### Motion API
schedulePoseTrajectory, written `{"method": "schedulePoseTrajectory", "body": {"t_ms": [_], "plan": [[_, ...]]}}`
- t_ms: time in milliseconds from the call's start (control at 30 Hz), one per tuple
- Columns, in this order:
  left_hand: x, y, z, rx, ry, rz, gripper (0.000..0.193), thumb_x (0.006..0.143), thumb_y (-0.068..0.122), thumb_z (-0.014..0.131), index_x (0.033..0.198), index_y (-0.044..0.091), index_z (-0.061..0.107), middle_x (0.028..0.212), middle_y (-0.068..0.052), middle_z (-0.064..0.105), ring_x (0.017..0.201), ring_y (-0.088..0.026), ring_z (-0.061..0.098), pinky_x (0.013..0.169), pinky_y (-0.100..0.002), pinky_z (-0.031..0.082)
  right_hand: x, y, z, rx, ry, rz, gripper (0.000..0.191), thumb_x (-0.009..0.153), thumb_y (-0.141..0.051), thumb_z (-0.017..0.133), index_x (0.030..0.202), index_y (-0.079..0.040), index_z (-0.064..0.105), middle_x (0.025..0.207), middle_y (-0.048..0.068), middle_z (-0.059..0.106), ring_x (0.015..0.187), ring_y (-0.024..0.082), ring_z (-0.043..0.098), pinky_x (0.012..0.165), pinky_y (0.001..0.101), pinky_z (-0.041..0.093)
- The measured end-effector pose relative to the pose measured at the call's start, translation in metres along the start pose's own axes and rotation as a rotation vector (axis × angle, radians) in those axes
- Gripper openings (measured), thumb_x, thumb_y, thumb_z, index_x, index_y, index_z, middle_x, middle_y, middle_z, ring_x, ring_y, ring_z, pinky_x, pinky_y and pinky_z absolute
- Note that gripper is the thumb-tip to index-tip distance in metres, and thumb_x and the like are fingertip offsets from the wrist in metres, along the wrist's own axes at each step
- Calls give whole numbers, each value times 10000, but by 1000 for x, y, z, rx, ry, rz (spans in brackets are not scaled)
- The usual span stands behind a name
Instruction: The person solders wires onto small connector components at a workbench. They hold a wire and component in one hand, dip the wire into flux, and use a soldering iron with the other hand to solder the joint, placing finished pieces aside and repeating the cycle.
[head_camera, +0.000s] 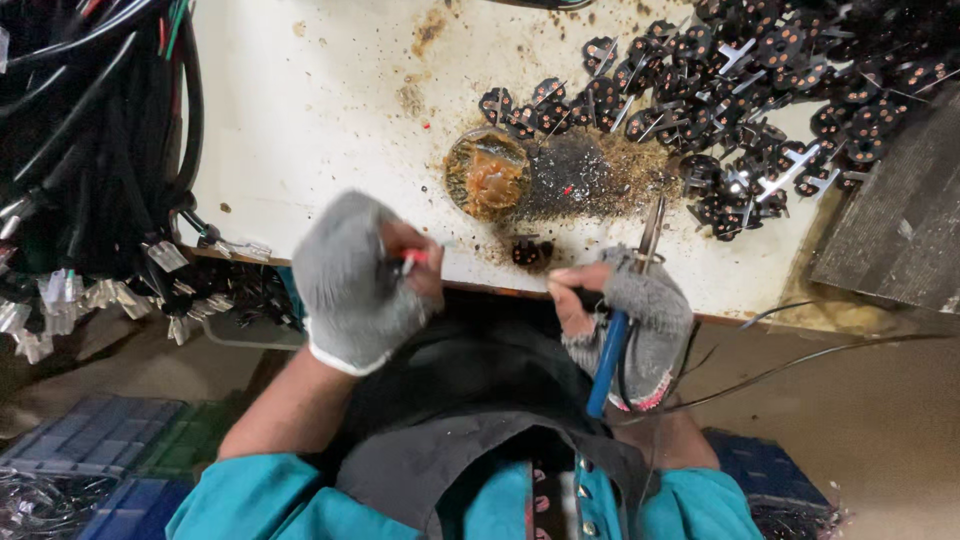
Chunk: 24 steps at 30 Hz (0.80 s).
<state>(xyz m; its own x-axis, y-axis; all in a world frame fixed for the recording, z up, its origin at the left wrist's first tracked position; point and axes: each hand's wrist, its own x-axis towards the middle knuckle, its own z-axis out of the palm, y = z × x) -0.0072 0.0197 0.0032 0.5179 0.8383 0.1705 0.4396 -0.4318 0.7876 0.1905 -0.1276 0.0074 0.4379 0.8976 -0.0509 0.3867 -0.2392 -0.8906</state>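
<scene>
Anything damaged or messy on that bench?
Yes. The white bench top has a black scorched patch ringed with brown residue, beside a round tin of amber paste. The right hand holds a blue-handled soldering iron; the left hand pinches a red wire.

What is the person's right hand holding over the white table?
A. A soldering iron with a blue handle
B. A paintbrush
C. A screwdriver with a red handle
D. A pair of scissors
A: the gloved right hand grips a soldering iron with a blue handle, its metal tip pointing toward the scorched patch on the table.
</scene>
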Motion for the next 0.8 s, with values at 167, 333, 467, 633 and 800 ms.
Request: {"method": "schedulePoseTrajectory", "body": {"t_ms": [167,333,467,633,800], "plan": [[29,-13,2,-61,-71,-91,127,853,81,779,864,79,653,794,-82,606,751,-272,603,686,-389,479,16,1,8,-243,54,-144,158,824,-46,855,944,-84,759,892,84,749,794,285,706,763,380,540],[32,-10,5,-35,-109,-96,115,839,76,765,868,74,654,778,-89,591,744,-285,589,674,-393,474,15,10,13,-317,71,-244,239,825,-43,886,781,-102,658,875,79,751,781,289,726,722,389,539],[34,-9,5,39,-118,-103,176,804,111,805,858,53,648,767,-124,549,709,-306,566,635,-405,457,15,14,14,-348,0,-287,311,772,-96,919,720,-126,614,807,70,716,751,286,712,735,431,559],[32,-10,4,-24,-123,-113,170,874,135,820,876,82,658,795,-83,580,741,-286,597,672,-398,468,19,14,13,-359,-23,-348,310,733,-143,955,724,-124,645,798,78,719,717,295,697,668,428,522],[32,-12,5,69,-135,-102,175,804,139,819,830,78,657,757,-110,561,706,-308,588,631,-409,458,20,15,13,-372,-49,-363,284,733,-118,950,742,-114,666,809,84,730,713,301,699,639,420,509]]}}
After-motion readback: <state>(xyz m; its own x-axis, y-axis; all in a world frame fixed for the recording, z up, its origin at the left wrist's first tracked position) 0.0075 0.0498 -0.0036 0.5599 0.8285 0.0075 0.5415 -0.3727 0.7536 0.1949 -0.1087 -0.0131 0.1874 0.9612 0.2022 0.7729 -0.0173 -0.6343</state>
